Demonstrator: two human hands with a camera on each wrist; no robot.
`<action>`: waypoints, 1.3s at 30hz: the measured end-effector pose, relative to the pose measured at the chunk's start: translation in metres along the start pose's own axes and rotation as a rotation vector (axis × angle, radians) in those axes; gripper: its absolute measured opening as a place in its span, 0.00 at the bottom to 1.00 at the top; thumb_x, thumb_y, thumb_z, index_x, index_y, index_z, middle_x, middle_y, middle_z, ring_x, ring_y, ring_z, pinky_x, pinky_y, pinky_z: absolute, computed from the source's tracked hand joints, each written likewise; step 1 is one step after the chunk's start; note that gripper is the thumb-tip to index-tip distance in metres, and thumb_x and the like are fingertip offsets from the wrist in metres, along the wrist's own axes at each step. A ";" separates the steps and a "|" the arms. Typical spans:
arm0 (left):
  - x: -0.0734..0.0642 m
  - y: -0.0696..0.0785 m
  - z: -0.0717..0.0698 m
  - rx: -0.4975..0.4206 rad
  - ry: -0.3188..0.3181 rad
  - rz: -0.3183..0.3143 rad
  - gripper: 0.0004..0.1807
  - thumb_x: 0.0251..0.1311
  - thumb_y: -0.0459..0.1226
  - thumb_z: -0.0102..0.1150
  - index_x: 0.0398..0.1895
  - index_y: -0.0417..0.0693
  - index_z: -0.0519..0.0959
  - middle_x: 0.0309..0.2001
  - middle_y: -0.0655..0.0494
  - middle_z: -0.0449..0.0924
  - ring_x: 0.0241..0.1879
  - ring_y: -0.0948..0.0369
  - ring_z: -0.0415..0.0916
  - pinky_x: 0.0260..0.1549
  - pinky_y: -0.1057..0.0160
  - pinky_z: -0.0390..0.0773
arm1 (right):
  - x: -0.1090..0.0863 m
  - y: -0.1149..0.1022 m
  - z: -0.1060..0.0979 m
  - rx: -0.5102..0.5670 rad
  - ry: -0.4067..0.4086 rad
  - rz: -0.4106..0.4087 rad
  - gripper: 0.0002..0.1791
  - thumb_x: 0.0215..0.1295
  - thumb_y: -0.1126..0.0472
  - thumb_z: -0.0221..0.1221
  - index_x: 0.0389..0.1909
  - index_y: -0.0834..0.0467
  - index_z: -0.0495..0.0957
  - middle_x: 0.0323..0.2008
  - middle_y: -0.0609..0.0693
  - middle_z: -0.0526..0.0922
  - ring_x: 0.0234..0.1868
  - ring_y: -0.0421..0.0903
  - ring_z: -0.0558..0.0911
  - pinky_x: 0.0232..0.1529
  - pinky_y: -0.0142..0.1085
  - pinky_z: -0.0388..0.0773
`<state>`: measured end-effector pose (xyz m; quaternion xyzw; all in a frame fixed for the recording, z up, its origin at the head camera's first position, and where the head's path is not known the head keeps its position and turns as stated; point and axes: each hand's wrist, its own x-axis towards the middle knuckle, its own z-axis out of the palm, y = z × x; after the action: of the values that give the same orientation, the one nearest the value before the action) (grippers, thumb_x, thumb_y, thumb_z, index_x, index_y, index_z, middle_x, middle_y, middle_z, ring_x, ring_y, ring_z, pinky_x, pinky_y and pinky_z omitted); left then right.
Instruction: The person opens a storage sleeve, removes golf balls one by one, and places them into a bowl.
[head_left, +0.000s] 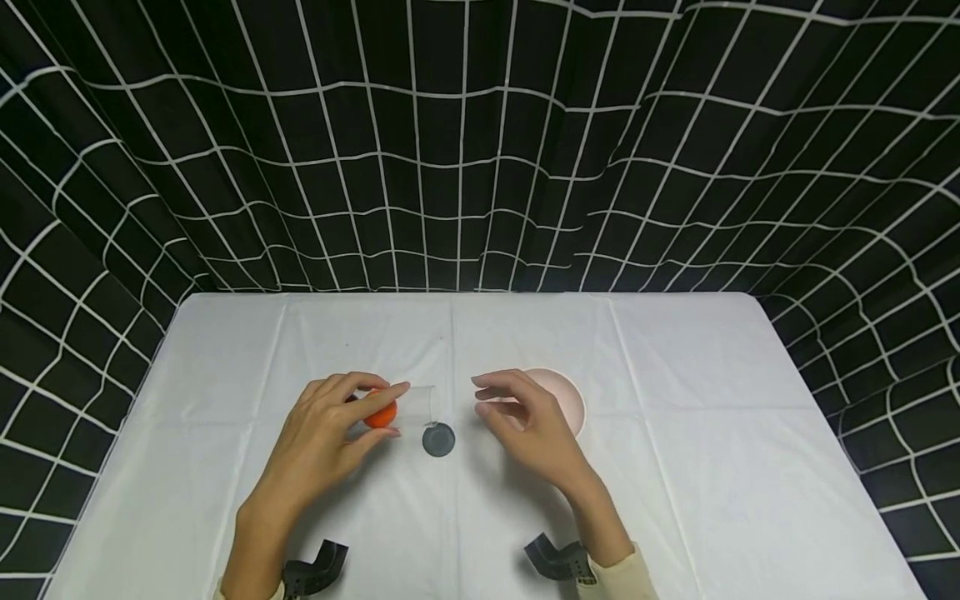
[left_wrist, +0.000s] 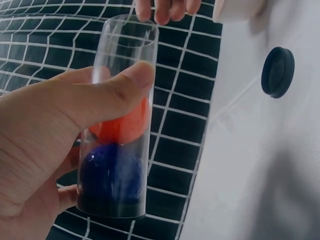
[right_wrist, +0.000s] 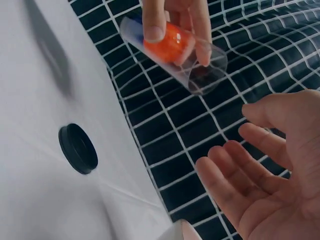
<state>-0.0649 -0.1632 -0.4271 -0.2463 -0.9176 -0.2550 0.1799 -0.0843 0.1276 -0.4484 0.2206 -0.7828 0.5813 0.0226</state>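
Observation:
My left hand (head_left: 318,437) grips a clear plastic tube (left_wrist: 127,47), its thumb on one side and fingers round the other. Inside the tube an orange ball (left_wrist: 124,125) sits against a dark blue ball (left_wrist: 111,172), which lies at the dark-capped end. The other end is uncovered and points toward my right hand (head_left: 536,429). That hand holds nothing; its fingers are loosely bent, a short way from the tube's mouth. Below the tube in the head view, a dark grey round lid (head_left: 438,439) lies on the white tablecloth (head_left: 375,542).
A pale pink bowl (head_left: 566,396) stands on the table just beyond my right hand, partly covered by it. Dark cloth with a white grid (head_left: 487,167) hangs behind and at both sides of the table. Dark wrist mounts (head_left: 318,571) show near both sleeves.

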 end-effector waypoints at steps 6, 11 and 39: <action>0.000 0.000 0.000 0.009 0.012 0.020 0.31 0.51 0.41 0.83 0.62 0.66 0.86 0.52 0.58 0.86 0.54 0.53 0.82 0.58 0.48 0.76 | 0.000 -0.004 0.007 0.091 -0.029 0.055 0.18 0.71 0.68 0.65 0.61 0.59 0.81 0.58 0.58 0.85 0.58 0.60 0.86 0.60 0.36 0.86; 0.000 0.000 0.000 0.014 0.016 0.033 0.32 0.50 0.39 0.84 0.61 0.66 0.86 0.52 0.57 0.86 0.53 0.53 0.82 0.59 0.48 0.75 | 0.000 -0.005 0.013 0.170 -0.056 0.107 0.20 0.71 0.68 0.65 0.62 0.60 0.80 0.59 0.59 0.83 0.60 0.63 0.85 0.62 0.34 0.85; 0.002 0.009 -0.004 0.076 -0.002 0.044 0.32 0.49 0.38 0.84 0.60 0.65 0.87 0.52 0.56 0.85 0.55 0.53 0.82 0.60 0.50 0.73 | 0.001 -0.005 0.037 0.255 -0.075 0.110 0.23 0.69 0.70 0.67 0.64 0.63 0.78 0.62 0.63 0.82 0.61 0.63 0.84 0.58 0.36 0.87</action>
<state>-0.0604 -0.1580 -0.4192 -0.2597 -0.9211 -0.2156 0.1939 -0.0750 0.0920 -0.4551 0.1999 -0.7137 0.6679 -0.0669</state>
